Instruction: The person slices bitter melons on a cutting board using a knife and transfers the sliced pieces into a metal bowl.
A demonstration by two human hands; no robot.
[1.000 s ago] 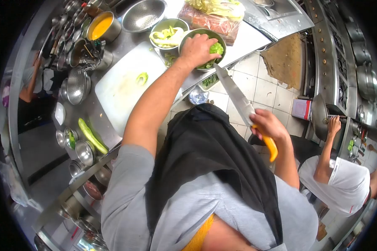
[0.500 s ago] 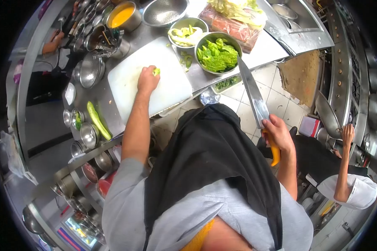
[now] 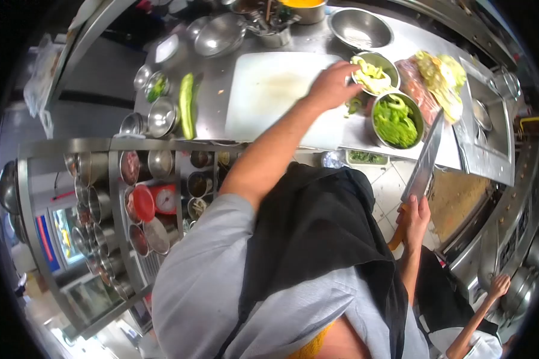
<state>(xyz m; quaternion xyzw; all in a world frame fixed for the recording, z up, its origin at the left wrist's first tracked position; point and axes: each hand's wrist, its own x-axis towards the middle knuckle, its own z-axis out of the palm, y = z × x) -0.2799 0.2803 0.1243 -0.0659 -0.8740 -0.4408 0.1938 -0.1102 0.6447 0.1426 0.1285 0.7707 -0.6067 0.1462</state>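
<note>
My right hand [image 3: 414, 218] grips a large kitchen knife [image 3: 426, 158] by its orange-yellow handle, the blade pointing up and away beside the counter. My left hand [image 3: 335, 87] is at the near-left rim of a steel bowl [image 3: 396, 73] of pale green cut vegetable pieces [image 3: 371, 78]. Its thumb and fingers look apart, though the fingertips are partly hidden. Just below stands a second steel bowl [image 3: 419, 127] with bright green cut pieces [image 3: 395, 119]. A white cutting board [image 3: 263, 90] lies under my left forearm. Several green scraps [image 3: 353, 106] lie between board and bowls.
A long green vegetable [image 3: 187, 106] lies left of the board near small steel bowls [image 3: 162, 116]. Behind are a large steel bowl [image 3: 360, 29] and a plastic-wrapped pack [image 3: 416, 90] under leafy lettuce [image 3: 440, 78]. At lower right, a co-worker's hand [image 3: 498, 286] holds a pan handle.
My left hand has gone from the board, where it held a small green piece, rightward to the bowl of pale pieces. The view has turned left. The knife stays in my right hand.
</note>
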